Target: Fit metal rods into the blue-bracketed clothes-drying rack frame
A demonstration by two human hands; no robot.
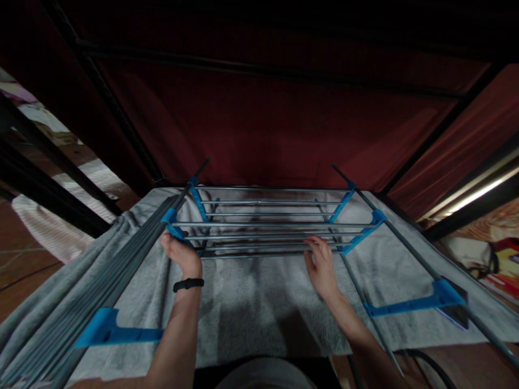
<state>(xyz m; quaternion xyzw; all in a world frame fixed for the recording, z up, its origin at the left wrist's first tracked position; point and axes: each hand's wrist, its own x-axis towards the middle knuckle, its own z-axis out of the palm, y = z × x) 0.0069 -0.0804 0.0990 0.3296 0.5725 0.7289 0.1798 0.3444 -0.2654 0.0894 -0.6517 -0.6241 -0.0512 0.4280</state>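
- Rack [409,246]: metal poles plus blue brackets, sits on grey blanket [251,319], centre of scene, one side pole running near to far on each side.
- Crossbars [275,224] span left to right between the blue brackets at the far part of the rack, roughly parallel.
- Left hand [182,256]: up against the left middle bracket [174,227], at the left end of the crossbars. Fingertips hidden behind the bracket, so can't tell whether they grip it or only rest there. Black wristband [188,284] on that wrist.
- Right hand [321,263]: at the nearest crossbars, right of centre. Fingers loosely bent, moderate gap between thumb and index, not closed around a bar. Fingertips reach over the bars; actual contact can't be told.
- Right middle bracket [365,232]: beyond the right hand and to its right, carries the other ends of some bars.
- Near left bracket [103,329]: on the left pole, arm pointing inward, partly behind the left forearm.
- Near right bracket [421,302]: same on the right pole, also pointing inward.
- Thin rods [109,286]: bunched along the left pole, near to far.
- Phone-like slab [458,316]: on the blanket, partly under the near right bracket.
- Dark red curtain [275,129]: far side, behind everything.
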